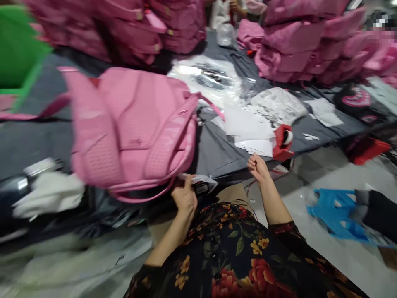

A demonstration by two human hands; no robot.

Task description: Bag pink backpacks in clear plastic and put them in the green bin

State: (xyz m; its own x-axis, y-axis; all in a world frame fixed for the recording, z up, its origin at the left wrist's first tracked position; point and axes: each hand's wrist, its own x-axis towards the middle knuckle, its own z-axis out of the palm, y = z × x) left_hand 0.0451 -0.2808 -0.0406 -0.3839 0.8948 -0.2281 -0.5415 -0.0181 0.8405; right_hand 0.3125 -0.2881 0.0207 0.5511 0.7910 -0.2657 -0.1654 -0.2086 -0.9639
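A pink backpack (136,132) lies on the dark-covered table with its shoulder straps facing up. Close to its lower right edge, my left hand (185,196) is closed on a thin white sheet (203,179), paper or plastic. My right hand (258,169) hovers at the table's front edge with curled fingers; whatever it may pinch is too small to make out. Just beyond it are a stack of white papers (252,132) and a red tape dispenser (283,142) with a roll in it.
Pink backpacks (180,25) stand in rows at the back, with more stacked pink bags (291,49) at right. Clear plastic bags (207,78) lie mid-table. A green bin (18,49) is at far left, a blue stool (333,211) on the floor at right.
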